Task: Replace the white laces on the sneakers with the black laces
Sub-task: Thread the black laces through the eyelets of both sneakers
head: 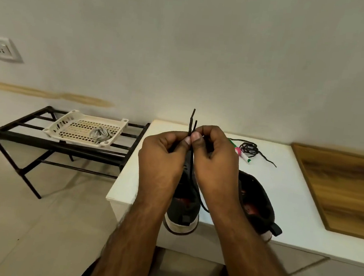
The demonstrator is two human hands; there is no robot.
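1. Your forearms enter from the bottom edge; your left hand (163,156) and right hand (214,158) meet above the nearer sneaker (183,207), thumbs touching.
2. Surface: white table (286,199) against a plain pale wall (207,51); wooden board (345,189) at its right end; tiled floor (35,223) to the left.
3. Black metal rack (64,146) beside the table carries a perforated white tray (84,128) holding the white laces (100,135).
4. Wall socket (4,49) at upper left.
5. Writing: none legible; a pink, white and green tube (240,152) lies behind your right hand, print too small to read.
6. Black lace (192,125): both ends stand upright, pinched between curled fingers and thumbs of both hands, tips rising just above.
7. Spare black lace (251,150) lies coiled by the tube; second sneaker (257,203) rests right of the first.
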